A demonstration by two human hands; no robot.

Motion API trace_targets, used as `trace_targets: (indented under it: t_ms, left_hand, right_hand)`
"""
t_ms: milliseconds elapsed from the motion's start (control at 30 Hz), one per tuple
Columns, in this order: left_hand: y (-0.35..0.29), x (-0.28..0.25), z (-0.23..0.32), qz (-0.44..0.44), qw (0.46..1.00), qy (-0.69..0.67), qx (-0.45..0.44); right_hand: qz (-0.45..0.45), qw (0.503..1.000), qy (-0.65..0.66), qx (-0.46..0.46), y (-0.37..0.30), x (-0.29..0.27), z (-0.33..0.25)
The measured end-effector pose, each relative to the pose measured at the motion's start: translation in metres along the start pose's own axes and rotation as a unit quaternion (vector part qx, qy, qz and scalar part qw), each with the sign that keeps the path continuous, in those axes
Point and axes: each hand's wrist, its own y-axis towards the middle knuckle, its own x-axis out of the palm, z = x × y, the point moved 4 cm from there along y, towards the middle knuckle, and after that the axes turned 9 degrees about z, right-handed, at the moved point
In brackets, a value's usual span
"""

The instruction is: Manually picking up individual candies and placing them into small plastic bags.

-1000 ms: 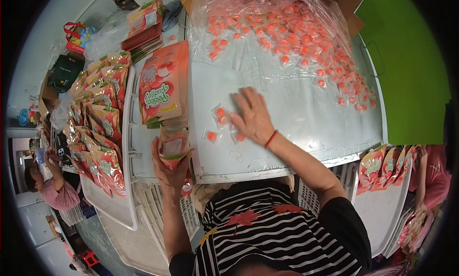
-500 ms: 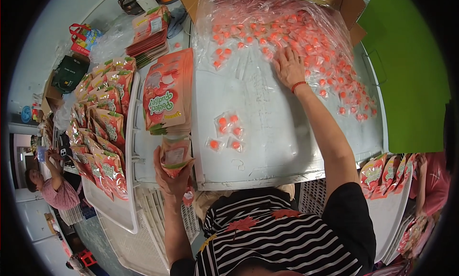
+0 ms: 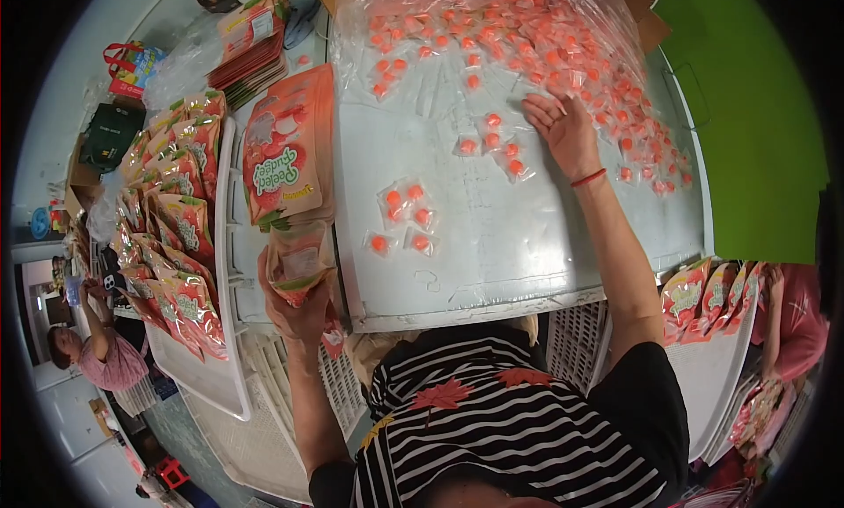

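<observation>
My left hand [image 3: 288,313] grips an open pink-and-green candy pouch [image 3: 301,260] from below, its mouth facing up, at the table's left front edge. Just beyond it lies a stack of flat printed pouches [image 3: 286,160]. My right hand [image 3: 567,137] hovers by the near side of a big heap of wrapped pink candies [image 3: 563,55], fingers stretched and nothing in them. Left of those fingers rests a loose group of several wrapped candies [image 3: 492,140]. Nearer to me sits another small group of wrapped candies [image 3: 408,211].
A white tray [image 3: 230,332] of filled pouches [image 3: 180,218] stands at the left, with another pouch stack [image 3: 251,55] behind. Clear plastic sheeting [image 3: 352,42] lies under the heap. At the right, a second tray [image 3: 708,376] holds pouches, beside a person in pink [image 3: 796,323].
My right hand has drawn back from the heap, toward me and to the right. Several candies now lie apart from the heap, nearer me. My left hand still holds the pouch.
</observation>
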Motion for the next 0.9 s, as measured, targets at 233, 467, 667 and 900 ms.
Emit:
trace_targets:
  t_ms: [233, 467, 667, 900]
  left_hand:
    - [-0.003, -0.006, -0.009, 0.004, 0.999, -0.017, -0.037]
    - [0.004, -0.001, -0.002, 0.014, 0.999, -0.037, -0.015]
    - [0.001, -0.009, -0.002, -0.001, 0.999, -0.044, -0.024]
    - [0.0, -0.009, -0.001, 0.006, 0.998, -0.053, -0.038]
  right_hand:
    - [0.092, 0.974, -0.183, -0.098, -0.009, -0.01, -0.002]
    - [-0.149, 0.619, -0.625, -0.452, -0.063, 0.086, 0.047]
    - [-0.222, 0.615, -0.599, -0.462, -0.079, 0.109, 0.081]
    - [-0.087, 0.632, -0.653, -0.408, 0.03, 0.1, 0.033]
